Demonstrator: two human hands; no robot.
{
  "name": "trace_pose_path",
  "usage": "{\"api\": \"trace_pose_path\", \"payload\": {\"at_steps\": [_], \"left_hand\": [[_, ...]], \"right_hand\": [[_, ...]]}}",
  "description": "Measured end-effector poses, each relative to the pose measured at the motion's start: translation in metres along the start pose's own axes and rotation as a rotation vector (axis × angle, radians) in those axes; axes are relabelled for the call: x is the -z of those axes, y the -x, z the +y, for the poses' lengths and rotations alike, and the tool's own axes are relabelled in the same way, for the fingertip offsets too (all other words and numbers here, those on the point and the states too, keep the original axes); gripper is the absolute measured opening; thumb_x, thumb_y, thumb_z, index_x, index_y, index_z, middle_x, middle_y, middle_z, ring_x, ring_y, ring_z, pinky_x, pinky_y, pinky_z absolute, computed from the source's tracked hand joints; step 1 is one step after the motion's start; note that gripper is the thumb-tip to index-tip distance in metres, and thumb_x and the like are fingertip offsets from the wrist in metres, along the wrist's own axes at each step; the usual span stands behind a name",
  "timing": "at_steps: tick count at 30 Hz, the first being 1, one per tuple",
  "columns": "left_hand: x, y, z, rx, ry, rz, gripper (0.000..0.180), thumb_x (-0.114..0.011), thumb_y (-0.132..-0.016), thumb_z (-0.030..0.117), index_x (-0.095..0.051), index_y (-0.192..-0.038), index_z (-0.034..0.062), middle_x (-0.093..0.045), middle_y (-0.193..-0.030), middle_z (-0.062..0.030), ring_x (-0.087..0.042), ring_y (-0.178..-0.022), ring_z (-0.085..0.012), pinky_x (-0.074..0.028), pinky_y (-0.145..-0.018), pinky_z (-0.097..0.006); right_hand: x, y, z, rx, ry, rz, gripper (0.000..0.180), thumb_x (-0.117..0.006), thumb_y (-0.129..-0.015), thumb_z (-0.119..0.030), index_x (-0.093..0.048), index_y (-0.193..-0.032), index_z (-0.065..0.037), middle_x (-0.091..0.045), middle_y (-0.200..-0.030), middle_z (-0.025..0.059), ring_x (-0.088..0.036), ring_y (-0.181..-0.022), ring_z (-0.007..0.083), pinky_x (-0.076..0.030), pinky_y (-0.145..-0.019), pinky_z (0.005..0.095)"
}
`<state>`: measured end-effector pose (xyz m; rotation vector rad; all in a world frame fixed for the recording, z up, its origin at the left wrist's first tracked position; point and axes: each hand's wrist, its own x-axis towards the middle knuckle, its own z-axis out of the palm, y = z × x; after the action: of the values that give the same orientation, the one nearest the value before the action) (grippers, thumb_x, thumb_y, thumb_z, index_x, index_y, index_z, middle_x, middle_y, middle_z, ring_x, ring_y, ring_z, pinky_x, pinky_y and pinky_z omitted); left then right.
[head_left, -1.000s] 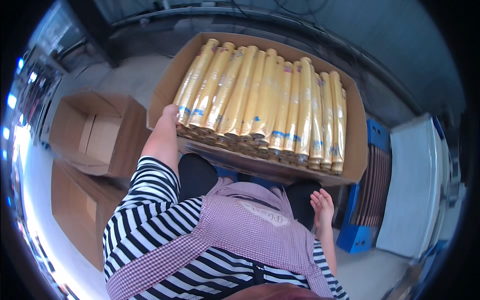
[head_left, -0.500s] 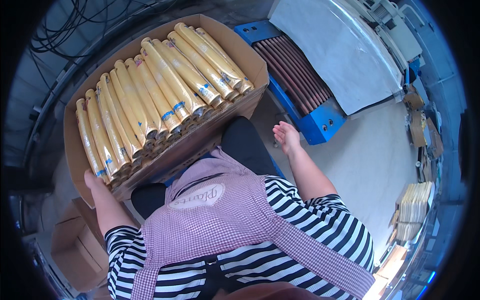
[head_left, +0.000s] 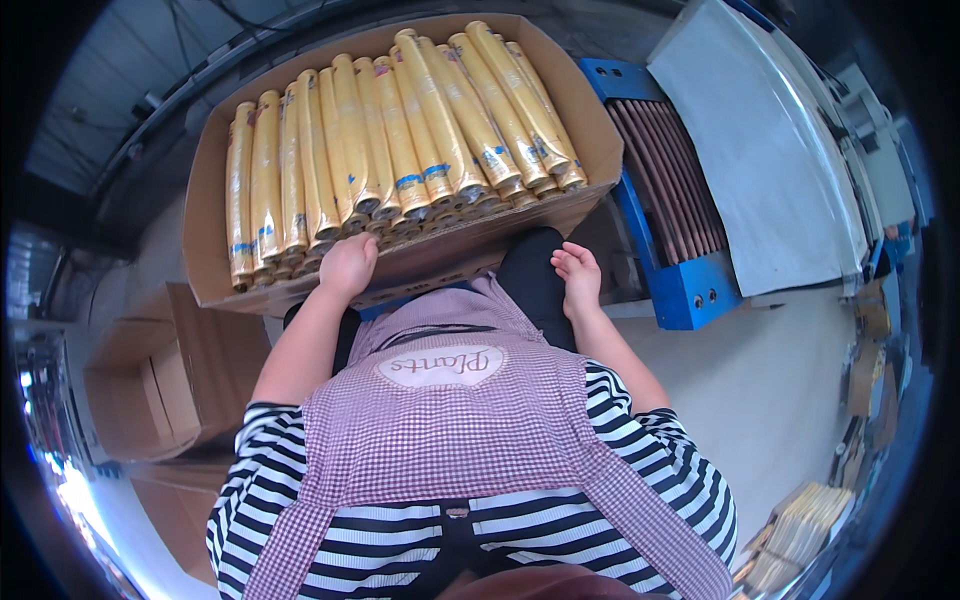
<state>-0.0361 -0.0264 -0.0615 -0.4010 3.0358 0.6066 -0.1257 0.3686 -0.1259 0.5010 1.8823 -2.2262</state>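
Okay, carton [head_left: 465, 248] left unheld at its left corner: left hand [head_left: 348, 264] was shifted beside gold rolls [head_left: 354, 150], left of frame centre, grip can't be told; right hand [head_left: 577, 276] apart, empty.

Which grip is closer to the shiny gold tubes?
Left. The left grip is at the front edge of the box, close to the gold tubes; the right grip is farther away, beside the right knee.
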Motion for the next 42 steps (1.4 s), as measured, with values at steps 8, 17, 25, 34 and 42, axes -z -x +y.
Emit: {"api": "trace_pose_path", "payload": {"at_steps": [8, 17, 25, 34, 42], "left_hand": [[-0.006, 0.0, -0.005, -0.007, 0.001, 0.003, 0.037, -0.038, -0.099, 0.031, -0.067, -0.105, 0.0089, -0.07, -0.102, -0.0169, -0.065, -0.097, -0.037, -0.05, -0.087, -0.049], [0.0, -0.003, -0.001, -0.005, 0.0, 0.033, 0.036, -0.039, -0.098, 0.029, -0.068, -0.103, 0.0091, -0.069, -0.103, -0.0163, -0.065, -0.098, -0.0362, -0.05, -0.087, -0.048], [-0.004, -0.005, -0.006, -0.034, -0.012, 0.066, 0.036, -0.039, -0.098, 0.029, -0.069, -0.104, 0.0098, -0.07, -0.103, -0.016, -0.064, -0.097, -0.0375, -0.05, -0.087, -0.05], [0.0, -0.1, 0.05, -0.269, 0.052, -0.551, 0.042, -0.049, -0.095, 0.01, -0.062, -0.132, 0.0247, -0.069, -0.112, -0.0116, -0.066, -0.103, -0.0266, -0.052, -0.085, -0.037], [-0.066, -0.15, 0.113, -0.648, -0.656, -0.498, 0.037, -0.047, -0.093, 0.015, -0.061, -0.126, 0.0232, -0.071, -0.098, -0.012, -0.07, -0.09, -0.0344, -0.054, -0.074, -0.048]], "right_hand": [[-0.019, 0.011, 0.015, 0.453, 0.467, -0.048, 0.015, -0.062, -0.091, -0.001, -0.063, -0.106, -0.003, -0.067, -0.093, 0.0036, -0.063, -0.083, 0.0102, -0.052, -0.078, 0.0237], [-0.016, 0.006, 0.018, 0.488, 0.444, -0.018, 0.01, -0.063, -0.09, -0.004, -0.066, -0.1, -0.003, -0.067, -0.088, 0.0044, -0.064, -0.077, 0.0115, -0.052, -0.073, 0.0252], [-0.02, 0.003, 0.018, 0.481, 0.466, -0.03, 0.01, -0.064, -0.09, -0.004, -0.066, -0.099, -0.003, -0.067, -0.087, 0.0032, -0.063, -0.076, 0.0101, -0.052, -0.073, 0.0246], [-0.028, 0.01, 0.018, 0.507, 0.511, -0.047, 0.008, -0.063, -0.089, -0.004, -0.066, -0.097, -0.004, -0.064, -0.085, 0.0021, -0.059, -0.07, 0.0088, -0.05, -0.068, 0.0238], [-0.032, 0.011, 0.019, 0.438, 0.407, -0.056, 0.008, -0.064, -0.089, -0.004, -0.066, -0.097, -0.003, -0.064, -0.086, 0.0028, -0.059, -0.073, 0.0083, -0.05, -0.069, 0.0231]]}}
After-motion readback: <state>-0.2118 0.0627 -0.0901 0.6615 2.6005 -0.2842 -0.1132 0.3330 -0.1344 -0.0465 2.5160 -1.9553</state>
